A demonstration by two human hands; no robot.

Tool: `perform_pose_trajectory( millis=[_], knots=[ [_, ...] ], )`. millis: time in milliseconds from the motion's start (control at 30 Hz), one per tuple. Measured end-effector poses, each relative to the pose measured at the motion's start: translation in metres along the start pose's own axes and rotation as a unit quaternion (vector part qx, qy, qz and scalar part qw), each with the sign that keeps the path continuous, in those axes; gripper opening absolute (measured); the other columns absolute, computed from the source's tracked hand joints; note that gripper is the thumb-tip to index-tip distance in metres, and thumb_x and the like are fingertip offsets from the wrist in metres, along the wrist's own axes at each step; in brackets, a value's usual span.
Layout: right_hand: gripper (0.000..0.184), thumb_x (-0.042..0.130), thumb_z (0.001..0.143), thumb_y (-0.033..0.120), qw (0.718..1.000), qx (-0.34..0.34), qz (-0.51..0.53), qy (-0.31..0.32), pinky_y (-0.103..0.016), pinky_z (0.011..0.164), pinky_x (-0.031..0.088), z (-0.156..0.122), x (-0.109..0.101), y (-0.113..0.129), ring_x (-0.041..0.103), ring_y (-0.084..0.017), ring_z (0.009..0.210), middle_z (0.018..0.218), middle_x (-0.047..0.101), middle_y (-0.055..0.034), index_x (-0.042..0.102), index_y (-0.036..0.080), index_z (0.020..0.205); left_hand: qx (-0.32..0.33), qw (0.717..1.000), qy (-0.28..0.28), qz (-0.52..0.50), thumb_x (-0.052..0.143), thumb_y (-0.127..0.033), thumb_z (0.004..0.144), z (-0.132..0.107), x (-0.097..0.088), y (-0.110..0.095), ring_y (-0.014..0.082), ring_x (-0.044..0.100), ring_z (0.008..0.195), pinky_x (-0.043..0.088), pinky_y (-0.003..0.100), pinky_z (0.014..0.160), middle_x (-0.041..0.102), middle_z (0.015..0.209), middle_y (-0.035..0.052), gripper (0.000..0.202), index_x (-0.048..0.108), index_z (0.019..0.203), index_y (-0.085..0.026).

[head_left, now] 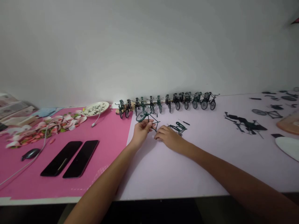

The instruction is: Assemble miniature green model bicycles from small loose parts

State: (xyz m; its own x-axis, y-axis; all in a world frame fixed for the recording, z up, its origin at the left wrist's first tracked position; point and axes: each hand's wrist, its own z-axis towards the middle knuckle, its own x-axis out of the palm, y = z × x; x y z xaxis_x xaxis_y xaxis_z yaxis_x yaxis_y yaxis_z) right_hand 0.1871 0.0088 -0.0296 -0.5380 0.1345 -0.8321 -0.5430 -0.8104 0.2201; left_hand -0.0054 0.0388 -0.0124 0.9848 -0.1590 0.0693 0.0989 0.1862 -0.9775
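My left hand (139,133) pinches a dark green miniature bicycle frame (157,122) between thumb and fingers. A single spoked wheel (141,116) is on the frame's left end, tilted above the table. Close to the frame's lower right end is my right hand (170,138), its fingers curled together. Whatever those fingertips hold, if anything, is too small or hidden to make out. Just behind the right hand lie dark green bicycle parts (181,127), partly covered by it. A small screwdriver (185,123) rests beyond them.
Several finished-looking miniature bicycles (177,102) stand in a row along the wall. Loose dark parts (249,124) lie at right, near a white oval dish (288,145). On the pink left side are two phones (81,159), a cable (42,151), artificial petals (46,129) and a plate (106,107).
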Motion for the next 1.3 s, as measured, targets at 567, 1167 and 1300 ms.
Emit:
perform_pose_trajectory(
  millis=[567, 1167, 1300],
  knots=[
    [0.012, 0.069, 0.096, 0.031, 0.952, 0.129, 0.081, -0.267, -0.037, 0.072, 0.057, -0.004, -0.020, -0.010, 0.064, -0.023, 0.084, 0.089, 0.069, -0.0068, 0.079, 0.025, 0.099, -0.012, 1.000, 0.007, -0.010, 0.080, -0.051, 0.079, -0.002, 0.004, -0.005, 0.0151, 0.068, 0.072, 0.052, 0.028, 0.071, 0.074, 0.085, 0.0073, 0.045, 0.071, 0.102, -0.014],
    [0.023, 0.079, 0.086, 0.044, 0.918, 0.180, 0.115, -0.335, -0.031, 0.054, 0.060, -0.003, -0.016, 0.001, 0.069, -0.018, 0.062, 0.082, 0.079, -0.0061, 0.077, 0.021, 0.085, -0.017, 0.999, 0.029, 0.013, 0.079, -0.049, 0.080, -0.007, 0.008, -0.007, 0.0161, 0.069, 0.072, 0.053, 0.029, 0.069, 0.075, 0.085, 0.0083, 0.042, 0.071, 0.102, -0.013],
    [0.022, 0.080, 0.086, 0.043, 0.917, 0.180, 0.105, -0.341, -0.031, 0.054, 0.059, -0.004, -0.016, 0.001, 0.068, -0.017, 0.060, 0.083, 0.079, -0.0064, 0.077, 0.021, 0.084, -0.021, 0.999, 0.031, 0.007, 0.080, -0.048, 0.079, -0.006, 0.008, -0.006, 0.0156, 0.069, 0.071, 0.052, 0.028, 0.068, 0.075, 0.083, 0.0073, 0.043, 0.070, 0.101, -0.013]
  ],
)
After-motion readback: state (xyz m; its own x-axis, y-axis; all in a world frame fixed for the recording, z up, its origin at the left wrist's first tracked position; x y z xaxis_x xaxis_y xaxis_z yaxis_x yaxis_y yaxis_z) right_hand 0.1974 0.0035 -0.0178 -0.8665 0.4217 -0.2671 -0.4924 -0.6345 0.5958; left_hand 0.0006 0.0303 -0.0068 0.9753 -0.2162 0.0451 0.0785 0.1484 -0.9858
